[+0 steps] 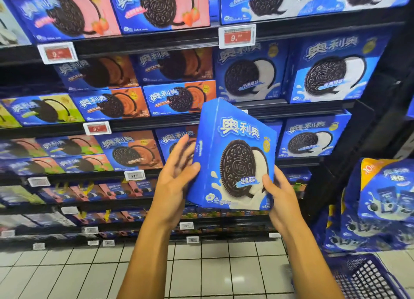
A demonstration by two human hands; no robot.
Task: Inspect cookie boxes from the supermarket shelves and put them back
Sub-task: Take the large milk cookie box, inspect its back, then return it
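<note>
A blue Oreo cookie box (233, 155) was held upright, slightly tilted, in front of the supermarket shelves (156, 126), its printed face toward the camera. The right hand (282, 195) gripped the box at its lower right corner, thumb curled over the front face. The left hand (177, 177) lay against the box's left side panel with fingers straight and spread, thumb touching the front edge. Similar boxes (313, 137) stood on the shelves behind. A blue shopping basket (367, 276) sat at lower right on the tiled floor (67, 274).
</note>
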